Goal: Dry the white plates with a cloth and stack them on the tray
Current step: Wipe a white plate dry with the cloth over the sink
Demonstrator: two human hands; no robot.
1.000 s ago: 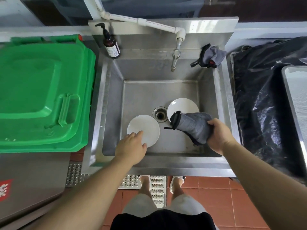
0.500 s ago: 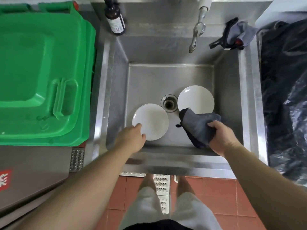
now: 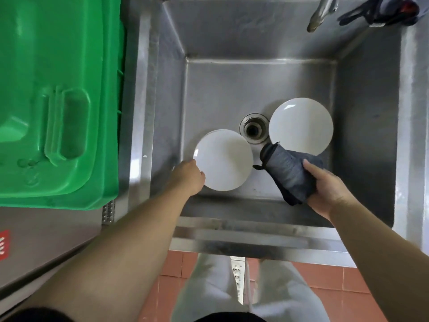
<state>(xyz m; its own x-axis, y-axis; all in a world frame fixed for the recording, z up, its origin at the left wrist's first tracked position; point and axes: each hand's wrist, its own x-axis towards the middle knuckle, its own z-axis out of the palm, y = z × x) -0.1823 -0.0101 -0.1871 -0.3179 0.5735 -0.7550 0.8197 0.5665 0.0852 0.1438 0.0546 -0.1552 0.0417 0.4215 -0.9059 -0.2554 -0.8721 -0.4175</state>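
Observation:
Two white plates lie in the steel sink [image 3: 366, 140]. The left plate [image 3: 226, 160] is tilted up at its near left edge, where my left hand [image 3: 189, 176] grips its rim. The right plate [image 3: 300, 125] lies flat beside the drain [image 3: 253, 130]. My right hand [image 3: 325, 189] holds a bunched dark grey cloth [image 3: 286, 173] just in front of the right plate, covering a little of its near edge. The tray is out of view.
A green bin lid [image 3: 53, 98] fills the left side, level with the sink rim. The tap spout [image 3: 321, 13] hangs at the top right, with another dark cloth [image 3: 380, 10] on the back ledge. The sink's front rim [image 3: 255, 240] runs under my forearms.
The view has closed in on the sink. My left hand has slid to the left plate's rim, taken hold of it and lifted that edge. The right hand keeps hold of the cloth.

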